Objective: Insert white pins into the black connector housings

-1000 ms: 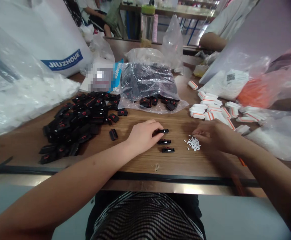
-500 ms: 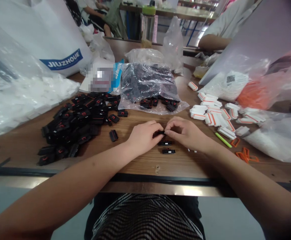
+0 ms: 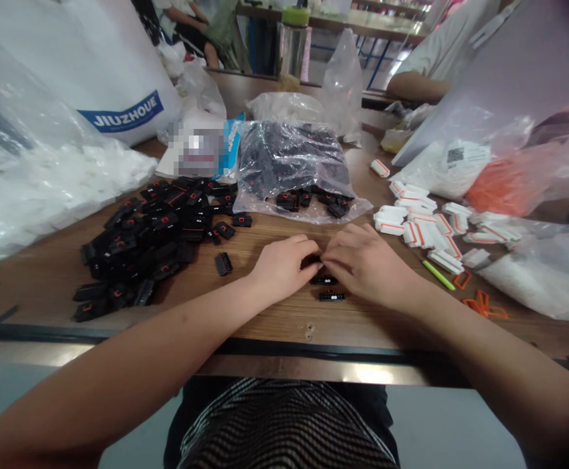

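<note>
My left hand (image 3: 287, 266) is closed, thumb and fingers pinched around a small black connector (image 3: 317, 259) that mostly hides behind the fingertips. Against it, fingertip to fingertip, is my right hand (image 3: 360, 264), its fingers bent and pressed together; whatever they hold is hidden. Just below the hands lie two black connectors, an upper one (image 3: 323, 281) partly beside my right fingers and a lower one (image 3: 332, 296), both with white dots on their faces. Another single black connector (image 3: 224, 264) lies left of my left hand.
A heap of black connectors (image 3: 152, 241) spreads on the left. Behind my hands lies a clear bag of black parts (image 3: 296, 159). White pieces with orange edges (image 3: 423, 228), a green stick (image 3: 438, 275) and orange frames (image 3: 482, 305) lie right. A bottle (image 3: 292, 49) stands at the back.
My right hand has turned palm-down and moved slightly left and forward, its fingers closing over. The small white bits under it are now out of sight. My left hand stays put.
</note>
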Available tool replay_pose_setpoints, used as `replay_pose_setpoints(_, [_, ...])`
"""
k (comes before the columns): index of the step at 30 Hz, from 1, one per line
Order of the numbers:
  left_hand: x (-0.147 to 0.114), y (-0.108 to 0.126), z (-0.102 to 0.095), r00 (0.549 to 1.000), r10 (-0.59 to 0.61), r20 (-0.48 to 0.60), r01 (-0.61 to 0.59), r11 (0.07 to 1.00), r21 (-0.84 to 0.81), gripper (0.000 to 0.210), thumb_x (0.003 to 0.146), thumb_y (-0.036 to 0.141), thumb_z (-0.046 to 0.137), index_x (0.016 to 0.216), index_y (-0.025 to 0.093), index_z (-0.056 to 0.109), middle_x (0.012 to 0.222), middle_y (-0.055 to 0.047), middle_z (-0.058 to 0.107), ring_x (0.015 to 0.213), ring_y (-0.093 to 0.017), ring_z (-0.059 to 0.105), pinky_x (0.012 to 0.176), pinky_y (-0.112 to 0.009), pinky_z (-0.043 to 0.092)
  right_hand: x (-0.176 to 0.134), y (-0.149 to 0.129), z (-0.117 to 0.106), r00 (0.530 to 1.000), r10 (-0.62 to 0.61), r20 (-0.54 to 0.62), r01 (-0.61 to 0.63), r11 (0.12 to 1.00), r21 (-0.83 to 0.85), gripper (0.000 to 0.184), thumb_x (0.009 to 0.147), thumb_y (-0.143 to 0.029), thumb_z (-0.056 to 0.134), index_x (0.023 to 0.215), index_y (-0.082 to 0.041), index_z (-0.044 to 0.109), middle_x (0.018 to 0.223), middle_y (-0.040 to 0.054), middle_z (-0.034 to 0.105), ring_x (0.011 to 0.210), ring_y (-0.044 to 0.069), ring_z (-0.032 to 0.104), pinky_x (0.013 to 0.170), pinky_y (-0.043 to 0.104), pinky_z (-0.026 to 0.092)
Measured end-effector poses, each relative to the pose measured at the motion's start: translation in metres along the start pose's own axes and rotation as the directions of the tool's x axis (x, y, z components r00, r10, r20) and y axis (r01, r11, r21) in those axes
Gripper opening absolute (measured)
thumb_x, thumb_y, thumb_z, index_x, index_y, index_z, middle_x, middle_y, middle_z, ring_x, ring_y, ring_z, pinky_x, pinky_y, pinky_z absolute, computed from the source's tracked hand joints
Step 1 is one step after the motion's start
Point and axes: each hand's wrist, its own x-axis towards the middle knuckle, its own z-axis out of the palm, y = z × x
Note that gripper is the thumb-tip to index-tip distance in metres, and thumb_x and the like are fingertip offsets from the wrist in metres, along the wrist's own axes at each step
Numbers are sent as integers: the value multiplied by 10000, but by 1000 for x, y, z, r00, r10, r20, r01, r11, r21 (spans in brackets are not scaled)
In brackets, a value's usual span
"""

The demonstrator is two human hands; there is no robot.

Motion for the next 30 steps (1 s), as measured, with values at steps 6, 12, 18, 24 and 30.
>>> replay_pose_setpoints(6, [1,-3,2,1000,21,-16,-21,999,-26,93,877,250,656,958,216,688,886,3,658,759,-160,610,664,-287,450,-6,-3,3,998,-3,-63,4,1000,13,172,935,-239,563,890,-215,727,920,36,732,860,209,613,803,400,372])
replay_pose_setpoints(12, [-1,-1,1,1000,8,-17,-9,999,-44,116,858,253,665,967,228,694,886,7,662,724,-150,601,643,-283,443,1,12,-4,999,36,-26,-32,993,113,167,896,-233,578,872,-220,742,885,39,739,848,205,641,796,385,434])
replay_pose_setpoints(18, [-2,-1,-3,1000,16,26,-14,997,-76,94,830,256,679,915,218,686,842,13,653,665,-132,565,614,-271,421,37,61,-2,865,484,-131,-493,869,-45,243,880,-350,571,808,-209,755,822,101,748,744,253,668,697,409,479])
replay_pose_setpoints(24, [-3,-1,-12,997,55,58,-48,993,-110,158,789,210,672,946,214,690,806,17,648,632,-124,547,632,-275,436,57,65,9,803,593,-55,-595,794,-127,233,790,-376,673,921,-194,738,884,92,748,832,271,674,707,367,481])
replay_pose_setpoints(30, [2,-7,-10,996,-44,-80,19,958,-285,94,863,208,615,927,183,679,851,-6,669,676,-121,577,667,-266,476,40,60,14,869,495,-12,-480,848,224,350,715,-276,750,1042,-158,714,900,68,733,734,188,643,685,323,487])
